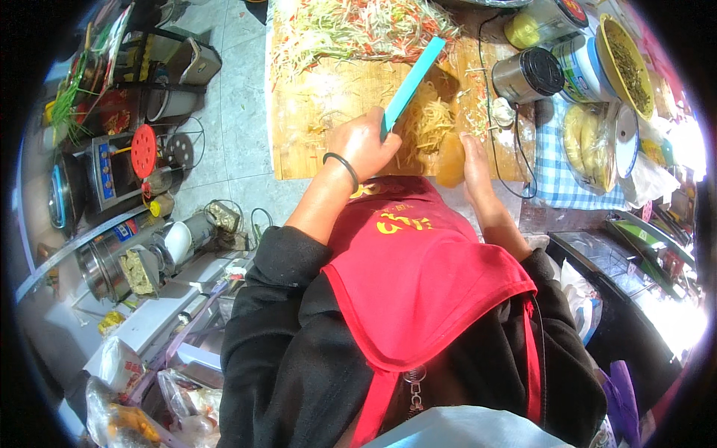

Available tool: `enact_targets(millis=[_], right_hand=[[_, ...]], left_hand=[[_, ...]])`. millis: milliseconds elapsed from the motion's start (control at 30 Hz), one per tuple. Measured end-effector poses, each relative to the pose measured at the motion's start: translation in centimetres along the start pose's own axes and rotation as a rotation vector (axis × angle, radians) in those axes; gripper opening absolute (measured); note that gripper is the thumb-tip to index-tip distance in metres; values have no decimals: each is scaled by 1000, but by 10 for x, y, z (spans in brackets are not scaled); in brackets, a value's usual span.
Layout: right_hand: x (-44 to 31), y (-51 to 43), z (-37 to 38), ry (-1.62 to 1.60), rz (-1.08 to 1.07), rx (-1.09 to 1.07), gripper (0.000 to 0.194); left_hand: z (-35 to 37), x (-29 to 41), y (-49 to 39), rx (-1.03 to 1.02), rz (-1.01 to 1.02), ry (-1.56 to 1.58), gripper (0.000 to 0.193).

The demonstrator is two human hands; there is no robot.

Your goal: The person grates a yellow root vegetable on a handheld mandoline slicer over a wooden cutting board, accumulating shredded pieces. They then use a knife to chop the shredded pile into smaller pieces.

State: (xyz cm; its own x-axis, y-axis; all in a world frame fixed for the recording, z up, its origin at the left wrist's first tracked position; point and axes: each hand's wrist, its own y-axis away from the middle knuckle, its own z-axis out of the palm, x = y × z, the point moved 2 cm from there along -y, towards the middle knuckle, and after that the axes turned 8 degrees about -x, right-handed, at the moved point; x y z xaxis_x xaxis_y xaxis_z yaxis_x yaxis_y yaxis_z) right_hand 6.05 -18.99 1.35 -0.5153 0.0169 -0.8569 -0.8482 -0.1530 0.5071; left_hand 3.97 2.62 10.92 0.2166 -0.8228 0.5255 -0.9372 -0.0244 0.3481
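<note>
My left hand [361,143], with a dark band at the wrist, is closed around the near end of a long, flat turquoise tool [414,84]. The tool slants up and to the right over a wooden board [336,120]. My right hand [475,162] is at the right side of a smooth yellow-brown vegetable piece [450,161] at the board's near edge; its thumb is hidden. Thin yellow vegetable shreds [434,120] lie just beyond that piece. A wide heap of green, white and red shreds [358,28] covers the far part of the board.
Right of the board are a garlic bulb [502,112], a black cord [488,73], a black-lidded container [526,75], a yellow bowl [624,64] and a blue checked cloth [580,179]. A red perforated disc [144,151] and a metal pot [101,271] are at left.
</note>
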Motion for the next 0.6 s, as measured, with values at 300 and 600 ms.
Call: enact_targets(millis=[300, 600], right_hand=[[-22, 7, -22, -376, 69, -16, 32], [-78, 40, 35, -853, 133, -481, 58]], left_hand=[[-26, -35, 44, 346, -4, 587, 18], [-1, -108, 44, -133, -114, 1997, 26]])
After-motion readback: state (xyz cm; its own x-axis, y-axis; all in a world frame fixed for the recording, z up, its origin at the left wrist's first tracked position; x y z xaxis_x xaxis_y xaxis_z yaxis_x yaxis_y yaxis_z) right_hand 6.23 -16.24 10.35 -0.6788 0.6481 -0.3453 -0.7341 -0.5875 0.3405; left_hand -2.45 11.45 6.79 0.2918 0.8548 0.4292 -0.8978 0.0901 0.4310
